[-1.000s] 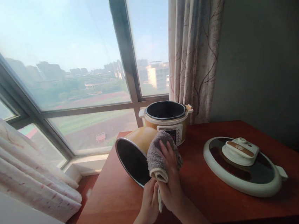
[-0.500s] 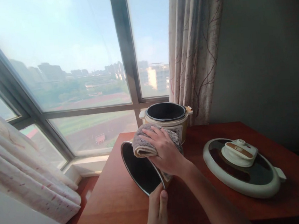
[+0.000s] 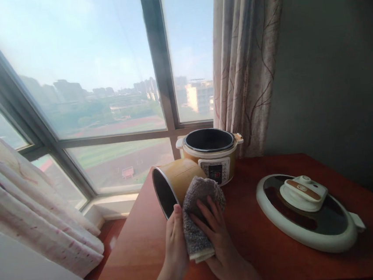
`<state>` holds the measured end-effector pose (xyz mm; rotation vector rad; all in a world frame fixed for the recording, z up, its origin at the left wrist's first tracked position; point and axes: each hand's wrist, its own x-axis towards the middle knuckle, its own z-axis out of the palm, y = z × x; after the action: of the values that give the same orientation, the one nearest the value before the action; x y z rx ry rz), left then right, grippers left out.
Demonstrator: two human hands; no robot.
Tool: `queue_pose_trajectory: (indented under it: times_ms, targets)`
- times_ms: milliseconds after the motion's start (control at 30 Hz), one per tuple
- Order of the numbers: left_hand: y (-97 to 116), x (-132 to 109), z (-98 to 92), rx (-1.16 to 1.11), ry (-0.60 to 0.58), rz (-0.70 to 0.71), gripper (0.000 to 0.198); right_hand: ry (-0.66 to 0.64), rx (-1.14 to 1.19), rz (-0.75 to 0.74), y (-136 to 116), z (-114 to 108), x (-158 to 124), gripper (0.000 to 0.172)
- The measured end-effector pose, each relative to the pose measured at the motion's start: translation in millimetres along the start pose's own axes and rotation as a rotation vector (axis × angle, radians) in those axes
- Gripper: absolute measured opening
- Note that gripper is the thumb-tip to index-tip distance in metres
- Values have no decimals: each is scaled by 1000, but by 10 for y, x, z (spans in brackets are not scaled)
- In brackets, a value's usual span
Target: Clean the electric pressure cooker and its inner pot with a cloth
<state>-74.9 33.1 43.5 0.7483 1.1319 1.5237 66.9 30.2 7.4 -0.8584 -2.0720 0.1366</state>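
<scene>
Now right fingers (image 3: 208, 215), half-spread, hold towel (image 3: 196, 236) against tipped pot (image 3: 180, 175); left fingers (image 3: 177, 218) curl onto it. Wiping apparently unfinished: cooker (image 3: 209, 156) uncovered at twelve o'clock, lid (image 3: 318, 219) off at three.

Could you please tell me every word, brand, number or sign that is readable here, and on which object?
None is readable.
Cooker control panel: markings and display, too small and blurred.
Lid, brown strip: pale emblem, illegible.
Tilted pot and cloth: no writing discernible.
</scene>
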Motion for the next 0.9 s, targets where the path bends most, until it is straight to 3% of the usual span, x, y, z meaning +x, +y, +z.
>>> queue_pose_trajectory:
  times_ms: [167,333,500,700,800,900]
  targets:
    - [245,-123,244,-78,-3,-93,64,32,-113,-9,0,14,-37,76]
    - [135,-262,282,-116,30,-130,53,89,-168,-30,-53,-365,387,68]
    - [-72,-393,147,32,6,-51,54,-34,-171,97,-81,-725,1007,53]
    - [-273,-403,-75,125,59,-38,56,-188,-152,147,-69,-800,1434,40]
    - [-366,-420,-186,193,-25,37,56,-198,-144,144,-62,-789,1474,38]
    - [-419,-441,-296,336,-179,205,54,-188,-125,128,-36,-769,1491,36]
